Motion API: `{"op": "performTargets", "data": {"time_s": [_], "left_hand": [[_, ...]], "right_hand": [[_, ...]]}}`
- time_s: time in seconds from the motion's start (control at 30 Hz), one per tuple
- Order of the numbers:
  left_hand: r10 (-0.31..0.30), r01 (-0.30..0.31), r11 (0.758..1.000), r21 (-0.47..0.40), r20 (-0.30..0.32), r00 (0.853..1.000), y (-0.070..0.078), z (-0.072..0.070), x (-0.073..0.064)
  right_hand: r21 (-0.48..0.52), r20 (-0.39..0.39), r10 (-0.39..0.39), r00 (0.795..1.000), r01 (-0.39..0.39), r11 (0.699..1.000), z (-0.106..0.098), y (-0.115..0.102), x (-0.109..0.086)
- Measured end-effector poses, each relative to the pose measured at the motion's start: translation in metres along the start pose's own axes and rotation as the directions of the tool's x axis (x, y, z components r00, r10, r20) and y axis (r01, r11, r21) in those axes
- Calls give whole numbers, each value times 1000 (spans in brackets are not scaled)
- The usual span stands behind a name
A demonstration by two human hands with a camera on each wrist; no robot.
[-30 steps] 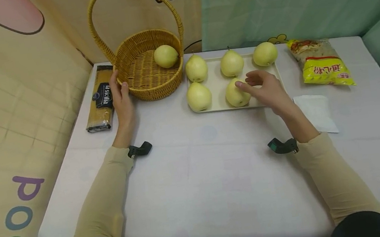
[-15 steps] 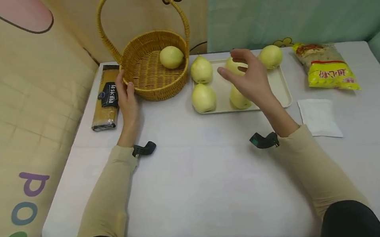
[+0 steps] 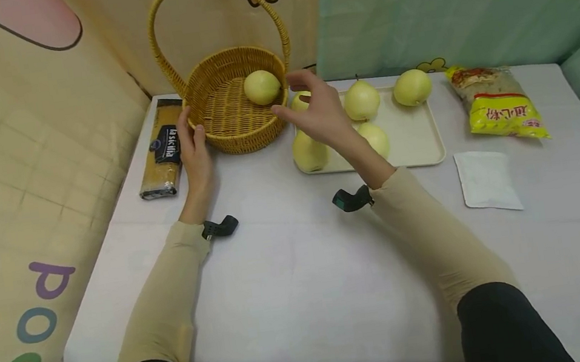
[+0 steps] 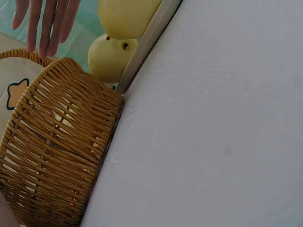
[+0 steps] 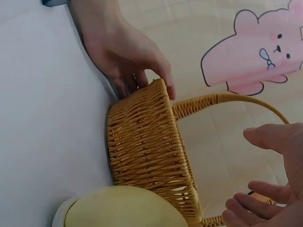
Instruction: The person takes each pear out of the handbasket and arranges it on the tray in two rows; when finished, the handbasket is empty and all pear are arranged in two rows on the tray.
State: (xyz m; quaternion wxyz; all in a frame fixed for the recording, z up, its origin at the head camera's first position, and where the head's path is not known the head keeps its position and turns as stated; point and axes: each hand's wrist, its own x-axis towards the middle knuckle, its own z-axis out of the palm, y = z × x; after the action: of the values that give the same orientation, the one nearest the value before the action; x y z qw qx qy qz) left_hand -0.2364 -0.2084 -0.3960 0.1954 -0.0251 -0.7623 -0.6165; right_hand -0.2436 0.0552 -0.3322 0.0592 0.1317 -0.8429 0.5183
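A yellow wicker basket [image 3: 243, 141] with a tall arched handle stands at the back left, one pale yellow-green pear [image 3: 262, 87] lying inside. My left hand [image 3: 196, 156] grips its left side; in the right wrist view the left hand [image 5: 125, 52] has a digit hooked over the rim. Just beside the basket's right rim hovers my right hand [image 3: 319, 110], holding nothing, thumb and fingers apart. Several more pears [image 3: 362, 100] sit on a cream tray [image 3: 416, 140] beneath and beyond it; the right hand partly covers the tray's left pears [image 3: 311, 152].
A pack of spaghetti [image 3: 160, 152] lies left of the basket. On the right are a yellow printed food bag [image 3: 500, 104] and a flat white packet [image 3: 487, 181]. Patterned curtains [image 3: 437, 2] hang right behind the table's [image 3: 302, 277] back edge.
My right hand has moved left, from over the tray's front middle pear to the basket's right rim, with nothing in it. The left hand stays at the basket. The head view shifted slightly.
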Motion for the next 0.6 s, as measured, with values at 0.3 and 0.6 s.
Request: {"op": "performTargets", "data": {"time_s": [0.3,0.6], "left_hand": [[-4,4,1000,23,5,1000,1,-1,0],[-24,24,999,26,17,1000,3,-2,0]], "right_hand": [[-24,70,-35,997,37,999,31,-14,45],[-122,82,17,997,-7,992,42,-11,77]]}}
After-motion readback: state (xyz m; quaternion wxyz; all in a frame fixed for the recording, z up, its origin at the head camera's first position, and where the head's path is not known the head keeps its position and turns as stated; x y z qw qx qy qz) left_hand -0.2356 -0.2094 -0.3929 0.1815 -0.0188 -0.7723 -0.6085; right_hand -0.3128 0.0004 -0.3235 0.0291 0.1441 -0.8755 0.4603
